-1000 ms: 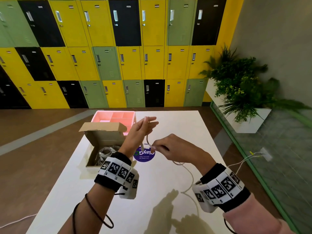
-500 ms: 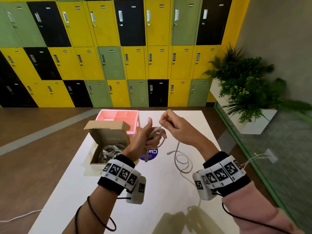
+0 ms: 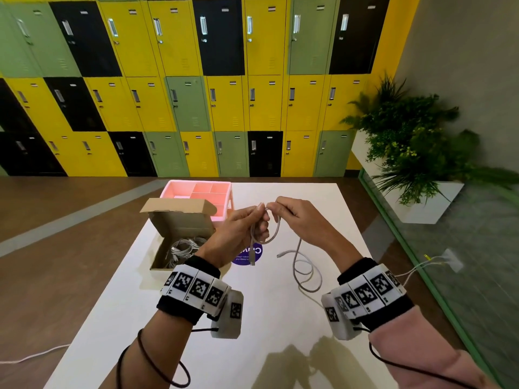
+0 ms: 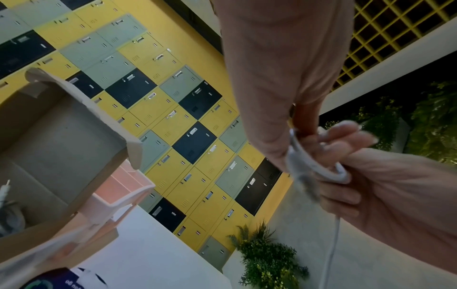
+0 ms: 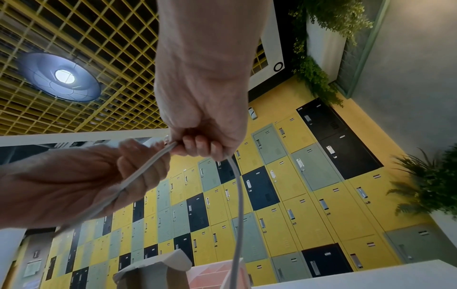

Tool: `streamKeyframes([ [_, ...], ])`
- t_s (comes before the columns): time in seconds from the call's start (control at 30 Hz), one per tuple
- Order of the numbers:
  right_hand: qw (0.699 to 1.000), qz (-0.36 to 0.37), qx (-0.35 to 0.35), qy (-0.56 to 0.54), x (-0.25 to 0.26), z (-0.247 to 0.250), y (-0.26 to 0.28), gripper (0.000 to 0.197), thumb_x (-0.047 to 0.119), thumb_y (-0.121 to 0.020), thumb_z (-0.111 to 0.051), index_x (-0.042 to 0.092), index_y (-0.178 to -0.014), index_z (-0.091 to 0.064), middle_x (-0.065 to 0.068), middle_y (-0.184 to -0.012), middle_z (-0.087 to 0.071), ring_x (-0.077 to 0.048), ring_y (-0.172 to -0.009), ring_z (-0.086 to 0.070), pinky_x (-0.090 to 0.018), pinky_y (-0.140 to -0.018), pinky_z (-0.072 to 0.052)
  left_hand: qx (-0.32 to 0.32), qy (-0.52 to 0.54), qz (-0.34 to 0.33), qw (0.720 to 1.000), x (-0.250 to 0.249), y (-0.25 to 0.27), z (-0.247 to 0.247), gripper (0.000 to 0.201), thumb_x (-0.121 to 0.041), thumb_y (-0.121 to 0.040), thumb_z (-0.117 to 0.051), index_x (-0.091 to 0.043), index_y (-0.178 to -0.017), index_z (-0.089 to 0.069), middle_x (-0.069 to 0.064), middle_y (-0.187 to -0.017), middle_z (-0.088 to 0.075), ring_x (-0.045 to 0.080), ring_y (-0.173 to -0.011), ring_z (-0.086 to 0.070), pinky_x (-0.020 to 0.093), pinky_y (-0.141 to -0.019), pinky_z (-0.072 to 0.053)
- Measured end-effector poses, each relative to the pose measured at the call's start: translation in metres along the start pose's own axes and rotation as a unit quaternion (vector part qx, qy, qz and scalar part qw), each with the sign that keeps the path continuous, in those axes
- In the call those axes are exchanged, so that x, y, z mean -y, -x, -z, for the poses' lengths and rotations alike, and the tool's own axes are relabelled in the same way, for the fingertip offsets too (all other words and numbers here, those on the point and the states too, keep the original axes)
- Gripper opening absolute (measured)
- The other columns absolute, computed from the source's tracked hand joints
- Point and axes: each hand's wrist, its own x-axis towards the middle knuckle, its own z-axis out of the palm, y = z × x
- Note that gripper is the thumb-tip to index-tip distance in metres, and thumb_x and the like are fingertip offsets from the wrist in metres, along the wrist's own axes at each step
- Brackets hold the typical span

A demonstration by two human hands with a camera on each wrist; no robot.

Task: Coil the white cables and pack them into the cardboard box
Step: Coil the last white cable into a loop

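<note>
A round purple sticker (image 3: 248, 255) on the white table (image 3: 252, 318) shows white lettering too cut off to read. Near the table's far-left corner, the open brown cardboard box (image 3: 179, 223) holds coiled white cables (image 3: 184, 247); behind it stands a pink compartment tray (image 3: 200, 193). Left hand (image 3: 241, 231) and right hand (image 3: 302, 220) pinch one thin white cable (image 3: 276, 228) above the sticker, its tail looping on the table

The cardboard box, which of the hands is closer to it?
Left. The left hand holds the cable just beside the cardboard box; the right hand pinches the same cable farther over, beyond the left hand.
</note>
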Motion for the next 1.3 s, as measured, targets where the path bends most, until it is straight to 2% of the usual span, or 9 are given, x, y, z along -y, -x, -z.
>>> streamKeyframes([
  [0.2,0.997,-0.04,0.031,-0.05,-0.004,-0.005,0.0,0.029,0.03,-0.101,-0.041,0.009,-0.088,-0.055,0.013,-0.071,-0.055,0.002,-0.064,-0.049,-0.016,-0.062,-0.037,-0.036,-0.07,-0.027,0.997,0.0,-0.002,-0.002,0.029,-0.024,-0.101,-0.04,-0.003,-0.098,-0.059,-0.005,-0.062,-0.046,0.004,-0.048,-0.032,0.013,-0.046,-0.035],
  [0.33,0.998,-0.047,-0.001,-0.038,-0.007,-0.011,-0.001,0.039,0.036,-0.101,-0.037,0.003,-0.088,-0.053,-0.015,-0.076,-0.057,-0.024,-0.067,-0.046,-0.035,-0.064,-0.039,-0.012,-0.045,0.004,0.999,-0.002,-0.002,-0.005,0.029,-0.022,-0.103,-0.032,-0.007,-0.095,-0.055,-0.005,-0.062,-0.039,0.004,-0.05,-0.029,0.013,-0.047,-0.034],
  [0.53,0.997,-0.053,0.013,-0.058,-0.014,-0.01,0.0,0.041,0.039,-0.1,-0.041,0.007,-0.077,-0.055,-0.008,-0.066,-0.044,-0.014,-0.061,-0.038,-0.028,-0.061,-0.033,0.023,-0.047,0.075,0.996,-0.011,-0.002,-0.005,0.03,-0.016,-0.104,-0.028,-0.011,-0.081,-0.047,-0.008,-0.055,-0.029,0.005,-0.046,-0.024,0.016,-0.043,-0.023],
  [0.7,0.99,-0.038,-0.014,-0.133,-0.021,0.0,-0.003,0.026,0.029,-0.097,-0.05,0.006,-0.092,-0.059,0.002,-0.066,-0.047,-0.004,-0.057,-0.039,-0.016,-0.055,-0.034,0.005,-0.002,0.068,0.998,-0.01,-0.008,-0.005,0.032,-0.014,-0.101,-0.027,-0.015,-0.073,-0.044,-0.01,-0.05,-0.026,0.003,-0.04,-0.02,0.016,-0.039,-0.019],
  [0.83,0.987,-0.057,-0.049,-0.142,-0.035,-0.003,-0.002,0.026,0.027,-0.101,-0.043,0.009,-0.092,-0.06,0.003,-0.062,-0.046,-0.003,-0.05,-0.037,-0.015,-0.049,-0.032,-0.008,0.074,0.0,0.997,-0.009,-0.013,-0.005,0.032,-0.016,-0.101,-0.028,-0.011,-0.084,-0.055,-0.011,-0.048,-0.029,0.003,-0.039,-0.023,0.017,-0.041,-0.02],
  [0.93,0.991,-0.097,-0.041,-0.086,-0.041,-0.015,-0.001,0.029,0.028,-0.102,-0.037,0.014,-0.091,-0.059,0.001,-0.061,-0.05,-0.003,-0.049,-0.042,-0.017,-0.053,-0.035,-0.023,0.057,-0.043,0.997,-0.008,-0.016,-0.004,0.035,-0.019,-0.103,-0.031,-0.002,-0.111,-0.062,-0.009,-0.051,-0.036,0.003,-0.041,-0.024,0.014,-0.044,-0.024],
  [1.1,0.986,-0.138,0.093,0.021,-0.044,-0.032,0.01,0.028,0.021,-0.102,-0.032,0.015,-0.098,-0.059,0.005,-0.063,-0.053,-0.01,-0.058,-0.05,-0.031,-0.061,-0.045,-0.066,0.026,-0.09,0.993,-0.01,-0.021,0.0,0.039,-0.021,-0.104,-0.031,0.0,-0.131,-0.051,-0.004,-0.057,-0.059,0.005,-0.042,-0.041,0.013,-0.049,-0.039],
  [1.17,0.979,-0.134,0.148,0.045,-0.039,-0.035,0.014,0.028,0.02,-0.102,-0.032,0.014,-0.103,-0.059,0.009,-0.068,-0.052,-0.013,-0.065,-0.052,-0.034,-0.068,-0.047,-0.087,0.011,-0.082,0.993,-0.01,-0.023,0.001,0.037,-0.021,-0.104,-0.032,-0.002,-0.13,-0.049,0.001,-0.071,-0.072,0.007,-0.052,-0.059,0.014,-0.056,-0.047],
  [1.3,0.97,-0.09,0.208,0.091,-0.02,-0.026,0.011,0.027,0.029,-0.103,-0.035,0.013,-0.104,-0.057,0.009,-0.075,-0.049,-0.015,-0.079,-0.051,-0.019,-0.058,-0.038,-0.105,-0.059,-0.082,0.989,0.0,-0.023,0.004,0.027,-0.026,-0.102,-0.036,-0.018,-0.119,-0.054,0.01,-0.098,-0.074,0.018,-0.089,-0.072,0.023,-0.083,-0.054],
])
